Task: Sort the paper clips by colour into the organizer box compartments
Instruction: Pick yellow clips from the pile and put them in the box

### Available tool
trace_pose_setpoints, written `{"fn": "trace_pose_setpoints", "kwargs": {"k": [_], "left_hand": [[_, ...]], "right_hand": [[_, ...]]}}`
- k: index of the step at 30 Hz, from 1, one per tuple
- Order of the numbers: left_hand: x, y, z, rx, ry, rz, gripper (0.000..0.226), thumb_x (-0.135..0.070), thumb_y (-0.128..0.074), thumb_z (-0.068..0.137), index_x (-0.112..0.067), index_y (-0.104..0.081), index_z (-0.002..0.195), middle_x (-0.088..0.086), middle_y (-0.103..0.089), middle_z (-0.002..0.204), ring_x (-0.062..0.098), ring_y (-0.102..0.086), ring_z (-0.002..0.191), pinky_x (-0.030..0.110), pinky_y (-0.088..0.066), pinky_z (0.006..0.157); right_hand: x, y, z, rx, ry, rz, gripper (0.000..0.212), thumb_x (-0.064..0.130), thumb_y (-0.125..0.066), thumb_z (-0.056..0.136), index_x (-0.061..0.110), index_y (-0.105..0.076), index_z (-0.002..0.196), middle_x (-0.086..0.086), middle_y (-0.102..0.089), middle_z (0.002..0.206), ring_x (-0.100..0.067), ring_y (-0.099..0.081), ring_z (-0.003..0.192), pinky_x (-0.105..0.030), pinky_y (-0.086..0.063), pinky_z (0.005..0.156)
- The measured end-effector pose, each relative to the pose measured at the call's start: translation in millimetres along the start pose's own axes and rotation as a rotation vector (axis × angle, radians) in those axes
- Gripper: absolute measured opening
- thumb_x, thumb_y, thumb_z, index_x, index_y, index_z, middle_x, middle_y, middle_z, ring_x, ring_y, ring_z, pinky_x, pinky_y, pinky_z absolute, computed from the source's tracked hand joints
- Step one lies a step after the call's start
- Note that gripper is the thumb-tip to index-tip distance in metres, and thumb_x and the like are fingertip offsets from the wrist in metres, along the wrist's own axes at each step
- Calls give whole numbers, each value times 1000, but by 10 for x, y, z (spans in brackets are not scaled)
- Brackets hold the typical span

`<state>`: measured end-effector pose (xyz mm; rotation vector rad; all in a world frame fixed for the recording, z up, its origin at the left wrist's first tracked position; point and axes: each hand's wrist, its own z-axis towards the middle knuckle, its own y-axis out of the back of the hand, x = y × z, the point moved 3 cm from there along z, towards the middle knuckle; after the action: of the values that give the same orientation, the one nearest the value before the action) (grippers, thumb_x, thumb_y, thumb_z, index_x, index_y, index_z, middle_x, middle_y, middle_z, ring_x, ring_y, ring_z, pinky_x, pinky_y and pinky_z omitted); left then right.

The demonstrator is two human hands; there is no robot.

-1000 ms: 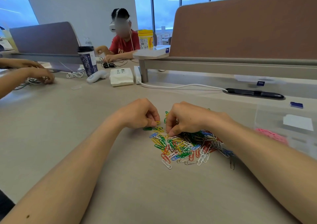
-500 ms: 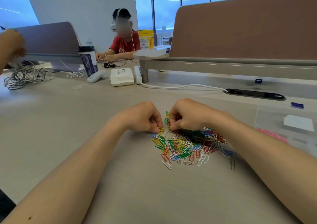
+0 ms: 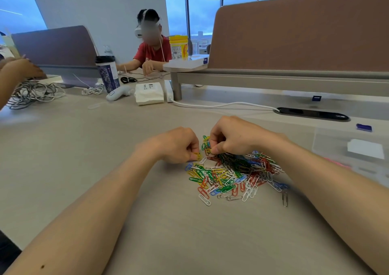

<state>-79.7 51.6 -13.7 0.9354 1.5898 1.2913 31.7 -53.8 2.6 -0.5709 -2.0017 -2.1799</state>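
Head view: paper clips [image 3: 233,175] heaped in the middle of the table [image 3: 147,222], far side shadowed under the right hand [image 3: 233,136], which pinches a few, colours hard to tell. The left hand [image 3: 179,146] pinches yellow clips [image 3: 197,155]. Clear organizer box [image 3: 347,148] by the table's right edge, cut off, blurry.

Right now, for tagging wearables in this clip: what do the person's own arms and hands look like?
Both forearms are bare to the frame edge; no sleeves show. The left hand and right hand wear no gloves, and no watch or bracelet shows at either wrist. A small dark spot marks the left forearm.
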Motion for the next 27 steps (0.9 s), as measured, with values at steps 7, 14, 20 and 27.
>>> {"fn": "trace_pose_setpoints", "kwargs": {"k": [7,14,20,27], "left_hand": [[30,124,-36,-143,6,-324,7,-10,-68,88,-15,-68,83,-7,-73,72,-4,-61,58,10,-44,59],[-338,259,99,-125,-81,-559,10,-9,-75,83,-8,-74,93,2,-76,79,10,-72,75,16,-55,69],[-984,280,425,-90,-262,-463,12,-14,-80,79,-13,-76,90,2,-76,77,12,-72,70,21,-57,67],[-1781,146,746,-123,-463,-385,12,-22,-84,74,-18,-79,84,-10,-71,68,-3,-59,56,13,-49,56]], "right_hand": [[-52,105,-64,-45,-19,8,8,20,-73,85,20,-71,77,16,-59,60,3,-52,57,-16,-35,54],[-402,393,-414,-59,-136,124,11,10,-74,85,16,-70,76,2,-71,64,-7,-65,54,-21,-51,58],[-802,651,-873,-81,-267,164,11,5,-73,84,15,-73,80,1,-72,68,-9,-68,59,-20,-54,58],[-1147,774,-1393,-86,-454,151,9,7,-77,81,16,-75,77,-1,-72,65,-15,-71,64,-29,-60,66]]}}
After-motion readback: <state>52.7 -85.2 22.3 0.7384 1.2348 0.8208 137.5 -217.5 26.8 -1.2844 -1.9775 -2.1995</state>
